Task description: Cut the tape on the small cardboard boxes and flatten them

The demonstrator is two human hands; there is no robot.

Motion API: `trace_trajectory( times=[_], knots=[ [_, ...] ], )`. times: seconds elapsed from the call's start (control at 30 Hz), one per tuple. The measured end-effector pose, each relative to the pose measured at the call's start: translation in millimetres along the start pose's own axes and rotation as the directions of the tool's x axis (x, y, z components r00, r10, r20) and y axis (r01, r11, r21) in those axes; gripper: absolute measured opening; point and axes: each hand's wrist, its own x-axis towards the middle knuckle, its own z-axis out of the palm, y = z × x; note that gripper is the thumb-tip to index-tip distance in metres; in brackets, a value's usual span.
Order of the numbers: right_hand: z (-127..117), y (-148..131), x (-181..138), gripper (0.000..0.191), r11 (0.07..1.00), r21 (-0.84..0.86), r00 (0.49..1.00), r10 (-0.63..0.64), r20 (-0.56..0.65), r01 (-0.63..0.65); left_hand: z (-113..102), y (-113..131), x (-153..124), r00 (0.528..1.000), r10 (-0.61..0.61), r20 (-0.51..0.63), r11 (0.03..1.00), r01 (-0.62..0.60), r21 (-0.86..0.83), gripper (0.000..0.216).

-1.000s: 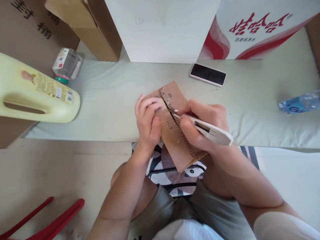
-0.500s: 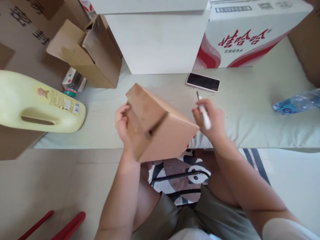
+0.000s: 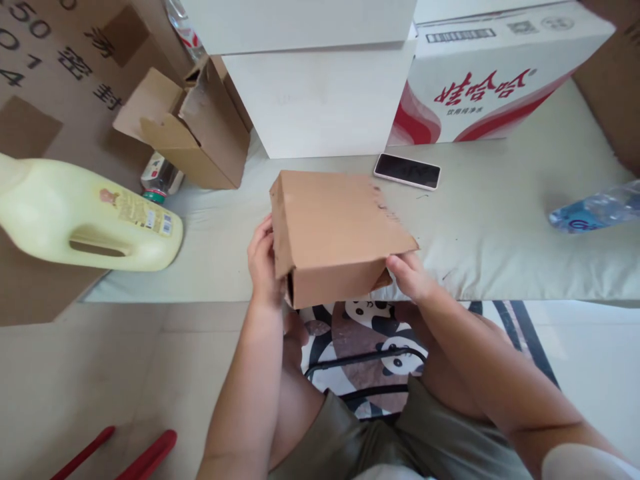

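A brown cardboard box point(image 3: 335, 213) rests near the front edge of the cloth-covered surface, its right edge ragged and a dark gap at its lower left corner. My left hand point(image 3: 265, 260) grips the box's left side, fingers partly hidden behind it. On the right, my right hand point(image 3: 411, 273) pinches the torn right edge, thumb on top and the other fingers out of sight below. The white-handled tool is hidden from view, so I cannot tell whether that hand still has it. Beyond the box lies a phone point(image 3: 407, 171), screen up.
Behind stand a white box point(image 3: 325, 100), a red-and-white water carton point(image 3: 480, 100) and an open cardboard box point(image 3: 210, 133). A yellow jug point(image 3: 100, 220) and a small bottle point(image 3: 159, 179) lie left, a clear water bottle point(image 3: 590, 210) right. Red bars point(image 3: 150, 453) show at lower left.
The box has turned and levelled, with its broad face now up. My right hand, which held a white-handled tool with a metal tip, has come onto the box's right edge.
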Motion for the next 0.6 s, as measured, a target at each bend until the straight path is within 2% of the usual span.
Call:
trace_trajectory(
  times=[0.1, 0.2, 0.33, 0.4, 0.47, 0.6],
  knots=[
    [-2.3, 1.1, -3.8, 0.073, 0.997, -0.073, 0.999, 0.011, 0.047, -0.008, 7.5, 9.6, -5.5, 0.998, -0.056, 0.002, 0.985, 0.055, -0.162, 0.047],
    [-1.6, 2.4, -2.1, 0.076, 0.981, -0.190, 0.999, 0.033, 0.009, -0.030, 10.9, 15.1, -8.3, 0.995, -0.095, 0.022, 0.973, 0.098, -0.211, 0.055],
    [1.4, 10.3, 4.4, 0.072, 0.946, -0.309, 0.993, 0.069, -0.100, -0.097, 12.9, 9.7, -10.3, 0.977, -0.112, 0.184, 0.972, 0.146, -0.182, 0.054],
    [0.7, 12.9, 6.8, 0.070, 0.944, -0.321, 0.993, 0.044, -0.113, -0.078, 15.2, 4.4, -11.3, 0.961, -0.076, 0.267, 0.980, 0.121, -0.155, 0.059],
    [-2.0, 12.1, 7.4, 0.069, 0.947, -0.316, 0.996, 0.020, -0.092, -0.048, 17.3, -0.3, -11.8, 0.953, -0.007, 0.303, 0.991, 0.046, -0.123, 0.067],
    [-9.1, 6.2, 5.2, 0.065, 0.958, -0.285, 0.998, 0.011, 0.059, 0.006, 16.6, -3.7, -9.3, 0.954, 0.045, 0.298, 0.998, -0.033, -0.044, 0.074]
  ],
)
